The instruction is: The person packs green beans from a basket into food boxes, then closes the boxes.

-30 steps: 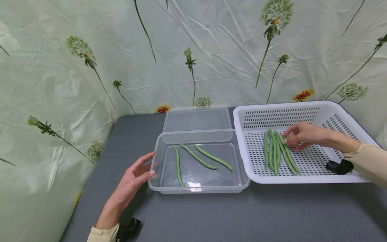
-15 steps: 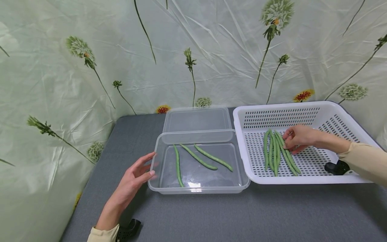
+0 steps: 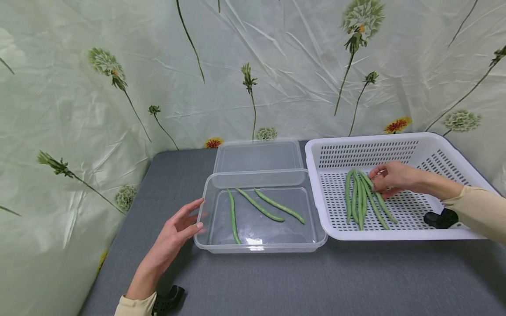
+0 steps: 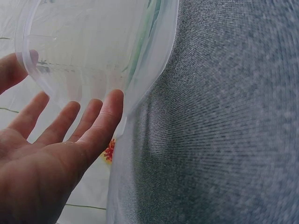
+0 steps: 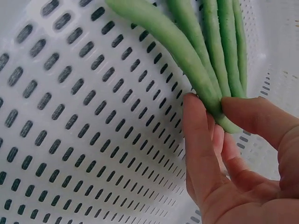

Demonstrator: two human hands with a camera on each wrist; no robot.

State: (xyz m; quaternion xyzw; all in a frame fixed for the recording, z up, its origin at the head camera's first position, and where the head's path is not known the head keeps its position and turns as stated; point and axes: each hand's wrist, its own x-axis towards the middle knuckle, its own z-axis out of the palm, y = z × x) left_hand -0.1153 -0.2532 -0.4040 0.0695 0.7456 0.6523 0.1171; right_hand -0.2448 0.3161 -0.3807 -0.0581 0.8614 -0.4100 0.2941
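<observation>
My right hand (image 3: pixel 399 177) is in the white perforated basket (image 3: pixel 395 235). Its thumb and forefinger pinch one end of a green bean (image 5: pixel 177 46), the rightmost of a bunch. Several other green beans (image 3: pixel 354 204) lie side by side to its left, on the basket floor. At the left end of a clear plastic container (image 3: pixel 258 248), my left hand (image 3: pixel 170 241) touches the rim and wall with extended, slightly spread fingers. Three green beans (image 3: pixel 258 205) lie apart from one another inside that container.
A clear lid (image 3: pixel 258 157) lies behind the container. The basket stands against the container's right side on a grey cloth-covered table (image 3: pixel 276 285). A floral sheet (image 3: pixel 296 79) hangs at the back and left.
My right hand has closed its fingertips on the rightmost bean. That bean's lower end has swung right, away from the bunch. The left hand stays at the container.
</observation>
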